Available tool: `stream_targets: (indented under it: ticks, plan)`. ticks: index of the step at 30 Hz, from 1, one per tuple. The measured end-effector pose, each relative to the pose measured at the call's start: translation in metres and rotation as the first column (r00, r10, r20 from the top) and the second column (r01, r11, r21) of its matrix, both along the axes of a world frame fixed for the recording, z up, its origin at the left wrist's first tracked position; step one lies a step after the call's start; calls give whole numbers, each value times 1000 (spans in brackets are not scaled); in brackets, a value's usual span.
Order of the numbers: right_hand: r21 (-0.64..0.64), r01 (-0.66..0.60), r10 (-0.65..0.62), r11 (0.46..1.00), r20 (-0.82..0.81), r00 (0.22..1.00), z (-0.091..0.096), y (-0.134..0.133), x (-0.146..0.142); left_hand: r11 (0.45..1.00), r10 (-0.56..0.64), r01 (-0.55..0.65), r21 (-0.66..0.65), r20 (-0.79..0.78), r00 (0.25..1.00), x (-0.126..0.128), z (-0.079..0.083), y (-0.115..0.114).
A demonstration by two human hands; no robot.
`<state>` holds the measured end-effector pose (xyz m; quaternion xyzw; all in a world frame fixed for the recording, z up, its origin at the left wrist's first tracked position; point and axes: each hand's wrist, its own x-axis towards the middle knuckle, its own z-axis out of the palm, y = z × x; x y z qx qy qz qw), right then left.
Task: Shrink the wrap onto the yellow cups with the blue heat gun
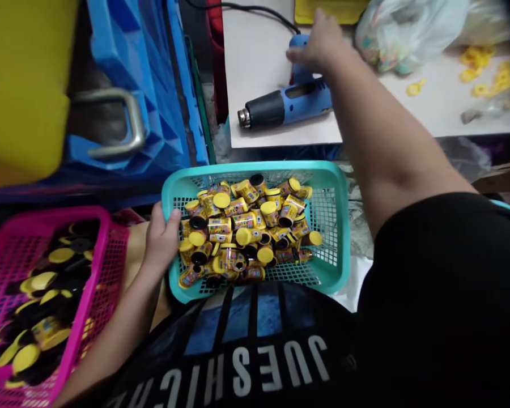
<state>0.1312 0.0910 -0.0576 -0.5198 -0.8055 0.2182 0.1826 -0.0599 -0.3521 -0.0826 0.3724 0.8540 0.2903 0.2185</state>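
Observation:
My left hand grips the left rim of a teal mesh basket that rests on my lap. Inside it lies a heap of small yellow-capped jars with printed labels. My right hand reaches far forward over the white tabletop, fingers partly spread, and lies on the handle of a blue heat gun. The gun lies on its side with its black nozzle pointing left. Whether the fingers close round the handle is hidden by the hand itself.
A pink mesh basket with more yellow-capped jars stands at my lower left. Blue crates and a yellow bin stand at the left. On the table lie a clear plastic bag and loose yellow rings.

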Motion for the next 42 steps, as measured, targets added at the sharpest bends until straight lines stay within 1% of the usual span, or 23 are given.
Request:
stream_targets:
  ticks: [2, 3, 5, 6, 8, 9, 10, 12, 15, 18, 20, 21, 23, 25, 26, 27, 29, 31, 33, 35, 36, 39, 42]
  plan:
    - [-17, 99, -98, 995, 65, 993, 33, -41, 8, 998, -37, 37, 44, 1, 999, -2, -2, 1]
    - [20, 119, -120, 993, 49, 992, 46, -70, 17, 997, -50, 49, 63, 0, 999, -3, -3, 1]
    - [57, 72, -66, 996, -94, 993, 63, -141, 43, 995, -64, 63, 81, 4, 998, -6, -5, 1]
    - [48, 3, 5, 999, -167, 986, 65, -180, 57, 994, -67, 66, 83, 8, 998, -7, -5, 1]
    - [124, -142, 174, 982, -301, 937, 61, -257, 81, 993, -73, 71, 89, 20, 997, -8, -5, 1]
    - [188, -211, 262, 959, -312, 913, 54, -293, 90, 993, -74, 71, 97, 27, 997, -7, -5, 1]
    - [273, -312, 388, 910, -299, 872, 46, -324, 96, 992, -69, 65, 106, 39, 997, -5, -4, 1]
    - [355, -505, 580, 787, -148, 801, 27, -373, 99, 990, -51, 41, 132, 70, 996, 1, -3, 3]
    - [404, -556, 564, 726, 112, 818, -1, -414, 90, 985, -29, 11, 170, 100, 995, 11, -3, 6]
    - [429, -572, 517, 699, 250, 819, -19, -430, 84, 977, -25, 6, 214, 86, 996, 16, -1, 4]
    - [415, -553, 489, 723, 259, 833, -25, -434, 89, 964, -10, -5, 266, 56, 998, 17, 5, -7]
    - [406, -531, 465, 744, 256, 847, -27, -435, 93, 953, -22, 22, 301, -2, 1000, 17, 9, -17]
    - [390, -463, 386, 796, 261, 885, -31, -434, 104, 924, -157, 214, 317, -198, 968, 22, 17, -41]
    - [356, -364, 281, 861, 264, 923, -34, -431, 113, 858, -389, 484, 173, -395, 832, 34, 21, -65]
    - [332, -294, 214, 896, 256, 943, -35, -427, 114, 821, -483, 568, 67, -450, 751, 43, 21, -75]
    - [317, -212, 142, 924, 230, 963, -35, -423, 113, 800, -538, 599, -27, -472, 698, 54, 20, -81]
    - [326, -71, 29, 943, 134, 991, -32, -413, 103, 804, -559, 580, -132, -502, 660, 77, 15, -81]
    - [353, -103, 81, 930, 78, 994, -25, -402, 85, 811, -550, 570, -133, -509, 663, 96, 11, -69]
    - [316, -307, 276, 898, 139, 951, -18, -390, 70, 802, -555, 590, -95, -486, 676, 104, 10, -52]
    - [190, -500, 456, 845, 231, 859, -12, -379, 67, 773, -590, 629, -78, -453, 669, 97, 11, -40]
    - [134, -547, 504, 826, 257, 824, -11, -376, 72, 751, -616, 656, -77, -440, 654, 89, 13, -38]
    - [105, -580, 539, 808, 265, 800, -11, -373, 103, 675, -682, 737, -46, -420, 598, 60, 13, -45]
    - [227, -550, 521, 804, 179, 835, -17, -377, 129, 647, -665, 761, 35, -463, 586, 44, 11, -58]
